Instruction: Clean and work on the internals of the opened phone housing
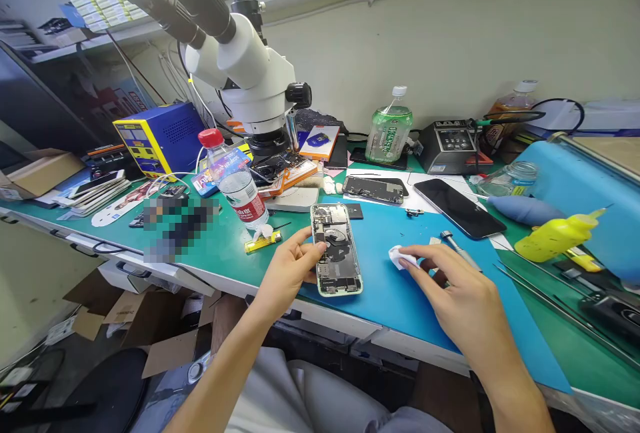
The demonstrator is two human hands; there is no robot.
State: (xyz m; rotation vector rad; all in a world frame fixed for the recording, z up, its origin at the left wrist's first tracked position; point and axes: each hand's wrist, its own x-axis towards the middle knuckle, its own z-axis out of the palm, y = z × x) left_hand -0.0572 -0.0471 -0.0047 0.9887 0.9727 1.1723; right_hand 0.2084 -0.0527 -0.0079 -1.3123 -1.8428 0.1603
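An opened phone [340,253] with its inner parts bare is tilted up at the front of the blue mat [385,313]. My left hand [290,266] grips its left edge, thumb on top and fingers around the side. To the right, my right hand [455,286] pinches a crumpled white tissue [401,257] between thumb and fingers, apart from the phone. Just beyond that hand lies a metal-handled tool [457,247], partly hidden. A small black flat part [355,211] rests behind the phone.
A microscope [250,79] stands at the back left, near a water bottle [235,183] and a yellow lighter [263,241]. Further right are a green bottle [390,129], a dark-screened phone [460,207], a yellow squeeze bottle [555,236] and long tweezers [565,313].
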